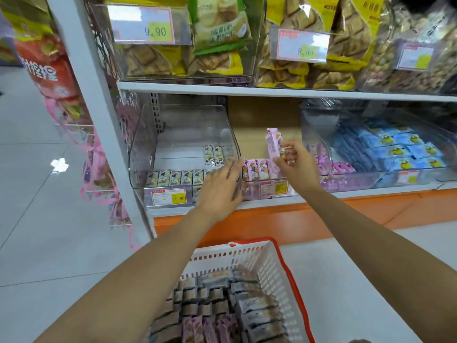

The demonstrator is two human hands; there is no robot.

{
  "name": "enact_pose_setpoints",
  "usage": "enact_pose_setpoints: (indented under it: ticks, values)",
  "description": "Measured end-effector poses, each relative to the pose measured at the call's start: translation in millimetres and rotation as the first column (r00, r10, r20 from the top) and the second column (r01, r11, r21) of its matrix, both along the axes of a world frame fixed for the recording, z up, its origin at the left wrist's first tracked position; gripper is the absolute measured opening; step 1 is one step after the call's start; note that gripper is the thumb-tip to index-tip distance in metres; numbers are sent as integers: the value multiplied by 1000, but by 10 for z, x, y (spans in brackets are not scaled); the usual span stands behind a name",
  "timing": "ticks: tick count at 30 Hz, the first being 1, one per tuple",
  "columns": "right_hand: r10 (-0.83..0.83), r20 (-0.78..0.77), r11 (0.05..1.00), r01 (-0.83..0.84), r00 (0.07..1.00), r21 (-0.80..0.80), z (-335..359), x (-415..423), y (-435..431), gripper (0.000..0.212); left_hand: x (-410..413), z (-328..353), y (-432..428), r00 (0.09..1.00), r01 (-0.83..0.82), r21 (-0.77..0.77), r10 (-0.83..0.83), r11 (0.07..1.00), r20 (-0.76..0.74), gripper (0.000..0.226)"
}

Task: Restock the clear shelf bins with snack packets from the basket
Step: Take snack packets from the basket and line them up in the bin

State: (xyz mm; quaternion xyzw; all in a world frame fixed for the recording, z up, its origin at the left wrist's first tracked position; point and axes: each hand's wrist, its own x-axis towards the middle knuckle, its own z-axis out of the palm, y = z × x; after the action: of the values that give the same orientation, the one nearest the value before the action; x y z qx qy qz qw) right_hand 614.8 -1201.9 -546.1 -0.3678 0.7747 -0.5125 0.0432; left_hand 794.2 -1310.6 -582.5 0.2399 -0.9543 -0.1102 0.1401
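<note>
My right hand point(295, 164) pinches an upright pink snack packet point(272, 147) above the middle clear bin point(269, 188), where a row of pink packets point(256, 169) stands. With its fingers straight, my left hand point(220, 186) rests against the wall between that bin and the left clear bin point(183, 134), which holds cream packets point(178, 178) along its front. The white basket with a red rim point(269, 266) sits on the floor below me, filled with several rows of packets point(222, 310).
A clear bin of blue packets point(400, 149) stands to the right. Upper-shelf bins point(183, 40) hold yellow and green bags with price tags. Hanging red and pink bags point(52, 70) flank the white shelf post point(99, 120). An orange shelf base point(272, 219) meets the tiled floor.
</note>
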Motion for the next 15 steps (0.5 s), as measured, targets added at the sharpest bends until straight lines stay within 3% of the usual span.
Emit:
enact_pose_setpoints:
  ticks: [6,11,15]
  values:
    - [-132,-15,989,132,991,67,-36,-467,-305,32,-48,-159,-59,999,-20,-176,13,984,-36,81]
    - [-249,-298,923,319,922,216,-89,-854,-405,30,-197,-125,-146,995,-8,-226,-14,974,-96,77]
    - [-250,-421,855,403,872,327,-129,-969,-477,28,-251,-157,-163,998,-23,-239,6,971,-70,80]
